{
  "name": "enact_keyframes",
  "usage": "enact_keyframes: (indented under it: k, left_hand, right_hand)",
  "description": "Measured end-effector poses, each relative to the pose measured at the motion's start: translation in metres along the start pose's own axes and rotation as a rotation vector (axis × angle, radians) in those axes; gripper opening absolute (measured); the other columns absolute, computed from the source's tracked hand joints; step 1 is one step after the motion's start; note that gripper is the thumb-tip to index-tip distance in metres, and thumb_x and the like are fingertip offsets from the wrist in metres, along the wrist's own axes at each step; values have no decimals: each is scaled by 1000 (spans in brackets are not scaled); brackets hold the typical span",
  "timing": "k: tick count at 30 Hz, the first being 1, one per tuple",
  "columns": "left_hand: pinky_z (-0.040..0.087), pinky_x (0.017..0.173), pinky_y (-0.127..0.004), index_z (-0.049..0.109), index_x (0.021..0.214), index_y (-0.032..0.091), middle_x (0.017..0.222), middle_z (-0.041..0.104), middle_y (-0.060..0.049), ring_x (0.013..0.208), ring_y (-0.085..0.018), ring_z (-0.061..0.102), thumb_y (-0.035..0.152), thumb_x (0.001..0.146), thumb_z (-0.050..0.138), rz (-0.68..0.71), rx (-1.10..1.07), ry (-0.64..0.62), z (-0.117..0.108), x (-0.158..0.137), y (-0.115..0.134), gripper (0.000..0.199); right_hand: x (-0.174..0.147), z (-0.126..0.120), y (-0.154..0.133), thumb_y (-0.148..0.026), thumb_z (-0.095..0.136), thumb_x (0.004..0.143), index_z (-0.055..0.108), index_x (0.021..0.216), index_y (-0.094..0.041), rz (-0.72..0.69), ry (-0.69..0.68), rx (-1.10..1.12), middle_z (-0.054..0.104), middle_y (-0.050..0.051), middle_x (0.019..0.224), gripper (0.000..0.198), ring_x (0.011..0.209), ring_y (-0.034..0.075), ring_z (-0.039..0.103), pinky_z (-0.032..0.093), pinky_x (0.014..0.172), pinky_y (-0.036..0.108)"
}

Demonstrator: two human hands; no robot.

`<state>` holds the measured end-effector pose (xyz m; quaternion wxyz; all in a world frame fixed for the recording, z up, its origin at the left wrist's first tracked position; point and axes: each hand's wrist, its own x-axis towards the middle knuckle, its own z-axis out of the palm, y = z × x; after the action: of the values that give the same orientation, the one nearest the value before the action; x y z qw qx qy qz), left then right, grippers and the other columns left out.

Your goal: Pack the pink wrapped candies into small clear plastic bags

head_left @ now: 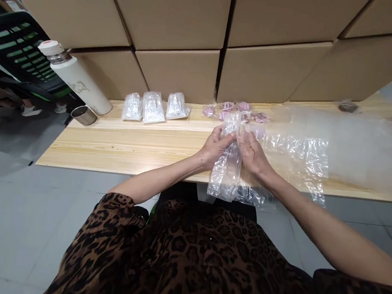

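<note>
Both hands meet over the near edge of the pale wooden tabletop (126, 147). Left hand (215, 146) and right hand (253, 154) each pinch the top of a clear, crinkled plastic bag strip (227, 171) that hangs off the edge. Best kept taut, thumbs at the mouth. Three small filled clear pouches (154, 107) lie in a row; small pink pieces (236, 109) sit beyond the hands, contents indistinct.

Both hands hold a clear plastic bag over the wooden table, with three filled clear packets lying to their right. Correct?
Not quite: the head view shows the three filled clear packets lying to the left of the hands. The rest holds.
</note>
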<state>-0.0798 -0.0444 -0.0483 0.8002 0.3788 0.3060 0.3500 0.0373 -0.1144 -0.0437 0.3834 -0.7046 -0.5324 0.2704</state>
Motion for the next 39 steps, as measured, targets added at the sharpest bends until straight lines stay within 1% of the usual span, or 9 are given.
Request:
enact_keyframes:
  k: [5,9,12,14,17,23,29,35,39]
  left_hand:
    - [57,94,-30,74,105,17,93,81,-2,87,-15,74,26,84,93,18,33,-40,-3,7,-6,29]
    - [56,90,-30,73,101,18,90,78,0,82,-13,69,26,83,92,84,45,9,-6,9,-7,27]
    - [52,84,-25,68,97,20,85,74,4,77,-10,64,19,84,88,148,59,74,-3,7,-6,24]
    - [50,80,-23,65,96,21,82,71,6,73,-8,62,17,83,87,160,55,97,1,5,-6,26]
    - [48,75,-22,58,96,24,77,68,9,69,-8,61,14,80,87,127,-6,107,7,3,-8,34]
    - [53,82,-25,57,94,22,76,66,5,74,-11,65,11,88,80,-42,-118,175,9,0,-6,26]
    - [58,113,-42,69,100,20,110,78,-10,116,-26,77,44,107,72,-213,-333,-4,11,-12,14,25]
    - [56,110,-29,71,102,19,93,77,0,86,-10,75,12,110,62,-139,-240,-10,7,-7,6,14]
    - [56,111,-30,76,97,15,92,80,-4,92,-12,77,11,106,68,-194,-224,-59,9,-1,4,13]
  right_hand:
    - [-16,-26,-2,-95,37,100,48,168,-22,38,84,-44,69,23,144,101,139,45,63,52,118,62]
    - [-55,-33,-26,-73,38,111,59,159,-22,-108,298,-67,72,20,138,73,133,40,66,56,115,64]
    - [-83,-17,-44,-61,43,112,55,165,-27,-191,209,13,66,19,156,64,143,40,63,57,119,65]
    - [-85,1,-42,-52,48,109,42,175,-28,-221,105,36,50,15,175,71,162,39,49,46,134,66]
    - [-66,26,-18,-36,50,100,25,181,-20,-215,109,49,35,18,185,86,174,38,32,29,143,69]
    - [-36,46,22,-23,60,87,22,179,-11,-185,114,-7,28,27,186,100,176,42,27,26,143,68]
    - [-28,39,32,-19,63,86,37,176,-16,-211,248,-113,45,24,178,93,169,43,42,34,139,72]
    - [-24,20,39,-29,64,94,57,165,-24,-247,312,115,65,16,163,72,149,38,65,52,128,65]
    - [-21,3,32,-41,78,88,70,149,-23,-206,198,492,78,12,142,64,137,34,72,59,122,54]
